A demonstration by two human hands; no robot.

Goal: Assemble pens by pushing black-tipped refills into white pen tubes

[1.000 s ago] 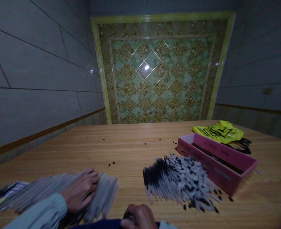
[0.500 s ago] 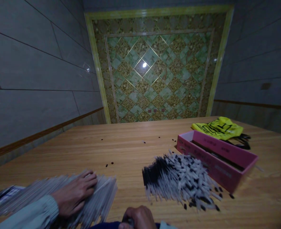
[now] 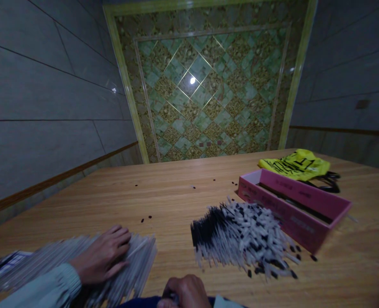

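My left hand (image 3: pixel 104 255) lies palm down over a wide spread of clear thin tubes (image 3: pixel 144 256) at the front left, its fingers slightly bent and apart. At the bottom centre, close to my body, my right hand (image 3: pixel 187 291) is curled round something small and dark that I cannot make out. Right of centre lies a heap of pen-like sticks with black ends (image 3: pixel 211 231), and grey-white pieces mixed with black bits (image 3: pixel 260 231) spread beside them. Neither hand touches that heap.
A long pink open box (image 3: pixel 292 209) stands behind the heap on the right. Beyond it lies a yellow bag (image 3: pixel 296 165) with black handles. Small black bits (image 3: pixel 150 217) are scattered on the wooden table (image 3: pixel 173 175). A printed packet (image 3: pixel 14 261) sits at the far left.
The view has tilted and shifted slightly. My left hand's thumb reaches out further from the palm over the tubes. My right hand stays closed in nearly the same place.
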